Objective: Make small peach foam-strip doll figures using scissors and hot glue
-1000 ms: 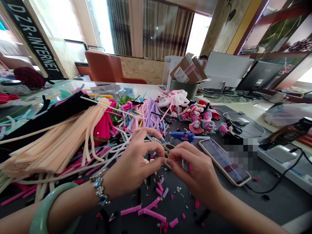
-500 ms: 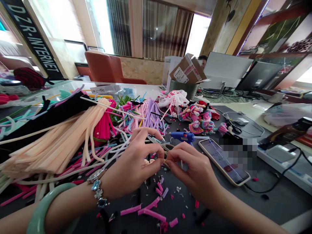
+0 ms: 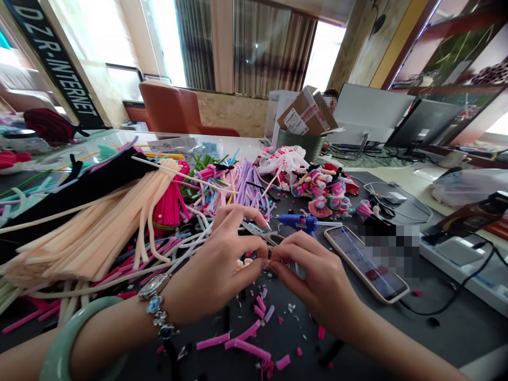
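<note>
My left hand (image 3: 228,259) and my right hand (image 3: 313,264) meet at the fingertips over the dark table mat. Each pinches with thumb and forefinger at the same spot. Whatever they hold there is tiny, pale and mostly hidden by the fingers. Small cream-coloured pieces (image 3: 243,263) show beside my left thumb. Just behind the fingertips lies a pair of scissors (image 3: 274,239), partly covered by my hands. A blue glue gun (image 3: 297,221) rests beyond my right hand. Cut pink fuzzy stem pieces (image 3: 252,348) lie scattered below my hands.
A thick bundle of peach fuzzy stems (image 3: 95,233) fills the left, near purple stems (image 3: 251,182). Small colourful fuzzy figures (image 3: 325,193) sit at the back right. A phone (image 3: 367,264) on a cable and a white power strip (image 3: 460,264) lie to the right.
The view has shifted very slightly. Both hands keep nearly the same pinching pose at the same place, and the objects around them lie as before.
</note>
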{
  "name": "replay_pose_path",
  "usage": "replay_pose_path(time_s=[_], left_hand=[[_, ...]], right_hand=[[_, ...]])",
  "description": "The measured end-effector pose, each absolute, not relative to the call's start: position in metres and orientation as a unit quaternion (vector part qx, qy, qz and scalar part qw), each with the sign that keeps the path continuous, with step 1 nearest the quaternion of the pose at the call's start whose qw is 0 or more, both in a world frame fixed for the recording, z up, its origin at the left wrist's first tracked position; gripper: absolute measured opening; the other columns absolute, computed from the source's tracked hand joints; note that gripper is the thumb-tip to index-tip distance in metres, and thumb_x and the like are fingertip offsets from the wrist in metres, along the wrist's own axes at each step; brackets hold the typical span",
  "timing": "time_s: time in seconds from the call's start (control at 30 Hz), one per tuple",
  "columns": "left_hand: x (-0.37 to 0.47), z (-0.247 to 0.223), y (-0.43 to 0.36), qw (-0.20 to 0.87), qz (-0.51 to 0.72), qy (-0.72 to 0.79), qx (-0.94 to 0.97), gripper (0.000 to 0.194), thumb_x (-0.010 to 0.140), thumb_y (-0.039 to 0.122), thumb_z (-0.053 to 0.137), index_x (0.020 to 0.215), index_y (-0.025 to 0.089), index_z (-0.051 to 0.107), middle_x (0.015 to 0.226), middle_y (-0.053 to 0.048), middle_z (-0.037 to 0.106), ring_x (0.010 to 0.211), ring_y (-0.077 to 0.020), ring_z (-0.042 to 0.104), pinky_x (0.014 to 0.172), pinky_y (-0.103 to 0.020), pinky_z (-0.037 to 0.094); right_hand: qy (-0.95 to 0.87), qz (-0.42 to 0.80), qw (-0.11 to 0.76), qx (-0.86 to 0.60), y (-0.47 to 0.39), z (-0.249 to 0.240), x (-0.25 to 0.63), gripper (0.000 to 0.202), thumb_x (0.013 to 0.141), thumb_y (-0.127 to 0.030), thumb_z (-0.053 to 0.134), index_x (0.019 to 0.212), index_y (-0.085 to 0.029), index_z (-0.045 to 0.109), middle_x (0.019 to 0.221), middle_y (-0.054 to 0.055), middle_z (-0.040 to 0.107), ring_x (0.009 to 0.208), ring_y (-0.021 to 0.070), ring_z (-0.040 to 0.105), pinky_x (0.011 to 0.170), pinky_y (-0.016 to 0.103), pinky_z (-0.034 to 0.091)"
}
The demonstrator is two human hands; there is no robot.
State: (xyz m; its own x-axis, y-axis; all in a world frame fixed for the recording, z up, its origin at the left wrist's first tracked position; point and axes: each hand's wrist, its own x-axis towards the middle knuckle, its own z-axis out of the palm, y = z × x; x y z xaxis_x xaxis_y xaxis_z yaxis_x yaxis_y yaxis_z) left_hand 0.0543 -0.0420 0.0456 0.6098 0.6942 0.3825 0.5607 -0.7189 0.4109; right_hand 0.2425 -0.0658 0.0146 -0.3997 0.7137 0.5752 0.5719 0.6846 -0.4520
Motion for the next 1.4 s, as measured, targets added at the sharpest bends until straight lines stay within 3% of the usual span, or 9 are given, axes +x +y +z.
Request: replay_pose_path(time_s=[1.07, 1.4], left_hand=[[0.0555, 0.0379, -0.0481, -0.024, 0.281, 0.296, 0.912, 0.015, 0.085, 0.01, 0.049, 0.079, 0.016, 0.061, 0.115, -0.008, 0.04, 0.117, -0.0242, 0.031, 0.108, -0.043, 0.028], [0.0563, 0.0386, -0.0464, -0.013, 0.277, 0.293, 0.915, 0.016, 0.086, 0.01, 0.048, 0.077, 0.015, 0.061, 0.115, -0.008, 0.04, 0.117, -0.0227, 0.031, 0.108, -0.039, 0.025]], right_hand=[[-0.871, -0.042, 0.35, -0.342, -0.0639, 0.0133, 0.244, 0.014, 0.091, -0.011, 0.048, 0.09, -0.013, 0.061, 0.08, 0.007, 0.06, 0.074, 0.017, 0.05, 0.066, 0.032, 0.046], [-0.881, -0.131, 0.307, -0.336, -0.0633, 0.0115, 0.2499, 0.013, 0.089, -0.011, 0.05, 0.087, -0.014, 0.063, 0.08, 0.006, 0.062, 0.072, 0.0162, 0.052, 0.063, 0.031, 0.045]])
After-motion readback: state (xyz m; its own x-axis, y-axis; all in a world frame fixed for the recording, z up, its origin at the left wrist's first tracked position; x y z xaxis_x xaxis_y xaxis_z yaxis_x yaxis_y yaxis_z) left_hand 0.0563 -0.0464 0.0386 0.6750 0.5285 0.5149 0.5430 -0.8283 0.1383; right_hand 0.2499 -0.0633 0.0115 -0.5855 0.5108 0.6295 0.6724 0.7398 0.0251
